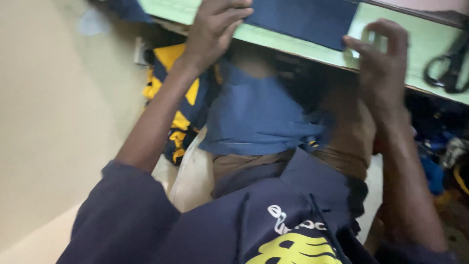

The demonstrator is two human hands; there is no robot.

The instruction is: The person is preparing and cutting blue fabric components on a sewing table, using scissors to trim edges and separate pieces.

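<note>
Pale cream wall (44,122) filling the left side, blurred and bare. Next to it, heap of navy and yellow fabric pieces (181,98) tucked under the table edge, close beside the left forearm. Above, light green flat tabletop (420,44) running across the upper frame, tilted in this view. Left hand (215,29) laid on the table's front edge, fingers spread flat and pressing down on the dark blue rectangular cloth piece (303,19); not curled around it, more a flat hold than a pinch. Same dark blue cloth spilling over the front edge and hanging down as a blurred fold (259,115) onto the lap, over brown trousers (342,146). Navy hooded sweatshirt with white and yellow print (273,220) across the bottom of the frame. Right hand (383,68) raised at the table edge just right of the cloth, fingers bent and parted, thumb and forefinger near the cloth's right border; whether actually gripping it, cannot tell through the blur. Farther right, black-handled scissors (447,66) lying on the tabletop, well apart from both hands.
</note>
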